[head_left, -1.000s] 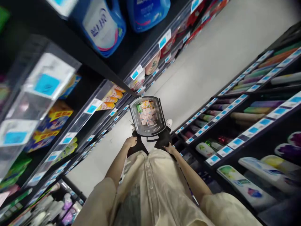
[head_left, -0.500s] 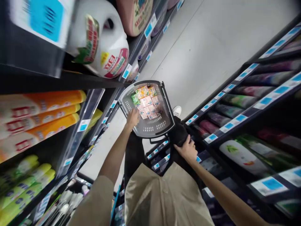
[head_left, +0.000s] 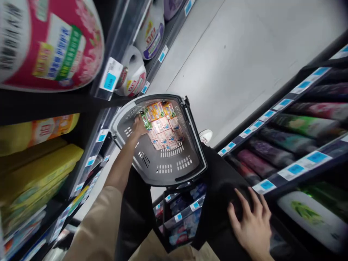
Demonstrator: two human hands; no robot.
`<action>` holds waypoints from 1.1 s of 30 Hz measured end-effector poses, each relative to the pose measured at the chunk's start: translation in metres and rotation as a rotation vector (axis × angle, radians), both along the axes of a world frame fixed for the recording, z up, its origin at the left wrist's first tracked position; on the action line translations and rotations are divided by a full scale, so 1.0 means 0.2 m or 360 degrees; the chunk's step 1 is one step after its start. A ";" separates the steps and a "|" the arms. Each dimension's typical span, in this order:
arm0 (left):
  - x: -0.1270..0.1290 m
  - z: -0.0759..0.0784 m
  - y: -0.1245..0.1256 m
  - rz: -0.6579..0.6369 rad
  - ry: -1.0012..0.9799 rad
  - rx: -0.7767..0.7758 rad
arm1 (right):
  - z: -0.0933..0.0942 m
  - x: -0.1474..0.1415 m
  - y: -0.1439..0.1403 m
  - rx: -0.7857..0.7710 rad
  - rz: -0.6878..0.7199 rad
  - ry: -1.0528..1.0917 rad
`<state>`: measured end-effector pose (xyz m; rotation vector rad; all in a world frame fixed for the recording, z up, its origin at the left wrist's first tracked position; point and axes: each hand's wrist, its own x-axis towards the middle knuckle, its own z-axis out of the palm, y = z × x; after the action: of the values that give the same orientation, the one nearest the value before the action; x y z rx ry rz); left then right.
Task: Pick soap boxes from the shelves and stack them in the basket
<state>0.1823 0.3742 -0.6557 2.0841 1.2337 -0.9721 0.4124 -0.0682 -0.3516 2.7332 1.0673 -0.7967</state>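
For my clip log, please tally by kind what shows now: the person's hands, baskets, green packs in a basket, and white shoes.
Hands: 2 (left hand, right hand)
Basket: 1
Green pack: 1
White shoe: 1
Total: 5
Pink packs and orange packs are too blurred to count surely.

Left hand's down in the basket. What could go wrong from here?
1. The left hand is at the green pack, set close against the orange packs and pink packs; pulling it might disturb their rows. Its grip is unclear.
2. The left forearm crosses the basket rim, so leaning on it could tip the basket.
3. The right hand is spread over the trousers, not on the basket, so it likely wouldn't steady it.
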 end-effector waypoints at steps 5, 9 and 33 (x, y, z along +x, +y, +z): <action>0.05 -0.26 -0.07 -0.0061 -0.0102 0.0127 | -0.03 -0.03 -0.05 0.0034 0.0022 -0.0065; 0.05 -0.34 -0.18 0.0007 -0.0149 0.0429 | -0.03 -0.06 -0.08 0.0013 0.0060 -0.0062; -0.26 1.90 -1.16 0.1510 -0.0427 -0.0682 | 0.17 -0.35 0.20 -0.0744 0.0329 0.0494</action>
<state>0.1301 0.1416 -0.2752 1.0373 1.4652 -0.4276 0.3423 -0.0277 -0.3179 2.1224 1.0299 -1.2746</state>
